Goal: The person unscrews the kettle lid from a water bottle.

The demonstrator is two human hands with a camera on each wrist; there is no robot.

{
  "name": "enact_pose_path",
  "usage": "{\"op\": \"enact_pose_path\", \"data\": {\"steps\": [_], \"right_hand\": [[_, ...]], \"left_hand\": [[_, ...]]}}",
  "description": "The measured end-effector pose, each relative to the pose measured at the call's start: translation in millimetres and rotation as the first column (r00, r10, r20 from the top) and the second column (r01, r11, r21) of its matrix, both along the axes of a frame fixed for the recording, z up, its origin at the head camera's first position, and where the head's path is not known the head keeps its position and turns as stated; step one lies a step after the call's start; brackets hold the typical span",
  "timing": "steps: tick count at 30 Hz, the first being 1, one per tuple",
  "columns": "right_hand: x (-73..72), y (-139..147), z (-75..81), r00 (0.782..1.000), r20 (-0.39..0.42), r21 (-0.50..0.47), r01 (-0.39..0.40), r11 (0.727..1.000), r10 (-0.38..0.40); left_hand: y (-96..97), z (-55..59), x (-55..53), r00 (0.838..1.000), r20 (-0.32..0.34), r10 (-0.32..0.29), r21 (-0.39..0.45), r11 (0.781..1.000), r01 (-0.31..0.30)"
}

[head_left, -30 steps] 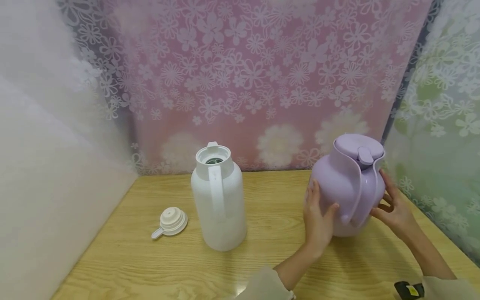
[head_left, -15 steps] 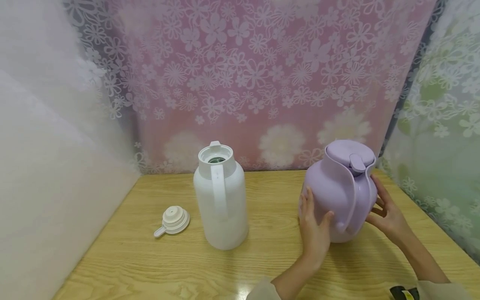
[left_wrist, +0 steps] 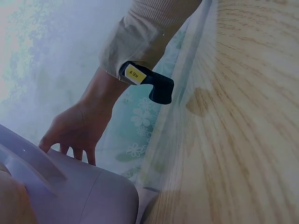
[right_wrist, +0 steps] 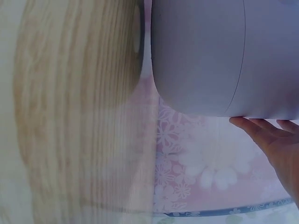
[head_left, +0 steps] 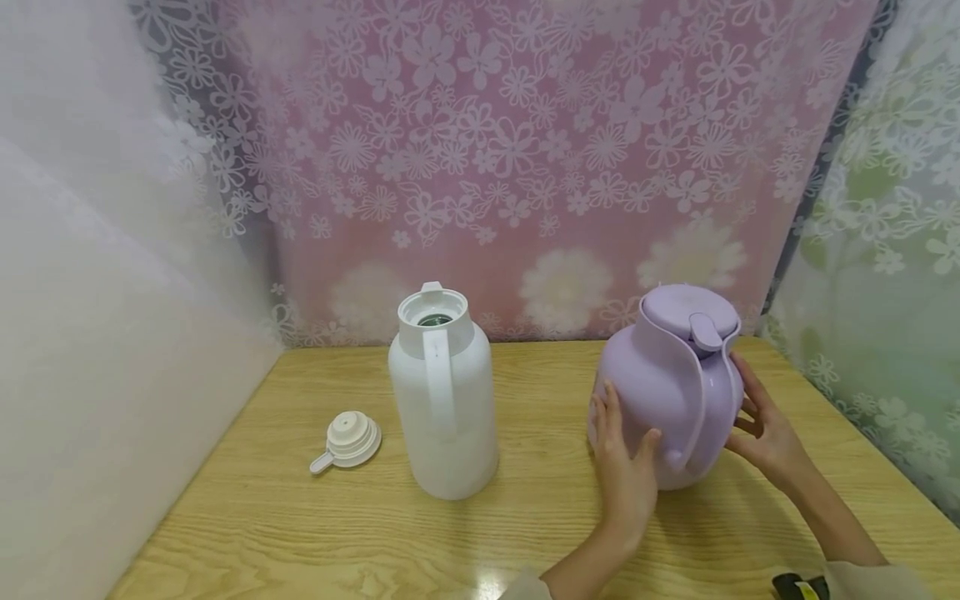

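Note:
Both hands hold a round lilac thermos jug point(head_left: 660, 400) at the right side of the table, its lid on and its handle towards me. My left hand point(head_left: 622, 467) grips the left side of its body, thumb on the near face. From the right, my right hand point(head_left: 772, 442) holds the body, fingers partly hidden behind it; the right wrist view shows those fingertips point(right_wrist: 240, 122) against its side. A narrow gap shows between jug base and table in that view. Left of it stands a tall white thermos jug point(head_left: 453, 417) with its mouth uncovered.
A cream stopper point(head_left: 350, 437) with a tab lies upside down left of the white jug. The wooden table point(head_left: 337, 533) runs back to a pink floral curtain point(head_left: 480, 167). A pale wall point(head_left: 112, 333) bounds the left, a green floral curtain point(head_left: 885, 333) the right.
The lilac jug has moved left and a little lower and nearer, both hands going with it. The white jug and the stopper stay where they were.

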State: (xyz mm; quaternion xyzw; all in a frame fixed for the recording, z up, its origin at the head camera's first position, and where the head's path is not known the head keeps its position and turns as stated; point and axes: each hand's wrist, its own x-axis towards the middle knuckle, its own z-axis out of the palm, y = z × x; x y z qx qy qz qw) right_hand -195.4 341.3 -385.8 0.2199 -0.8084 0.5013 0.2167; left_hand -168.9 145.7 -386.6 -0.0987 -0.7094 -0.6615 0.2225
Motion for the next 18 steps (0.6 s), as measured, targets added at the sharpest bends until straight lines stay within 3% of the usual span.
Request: {"op": "enact_pose_path", "data": {"steps": [7, 18], "right_hand": [[-1.2, -1.9, 0.3, 1.000, 0.005, 0.021, 0.006, 1.000, -0.007], [-4.7, -2.5, -4.7, 1.000, 0.003, 0.003, -0.012, 1.000, 0.012]], "left_hand": [[-1.7, -1.1, 1.7, 0.998, -0.053, 0.044, -0.006, 0.999, -0.045], [-2.2, -3.5, 2.3, 0.996, -0.069, 0.057, -0.009, 0.998, -0.058]]}}
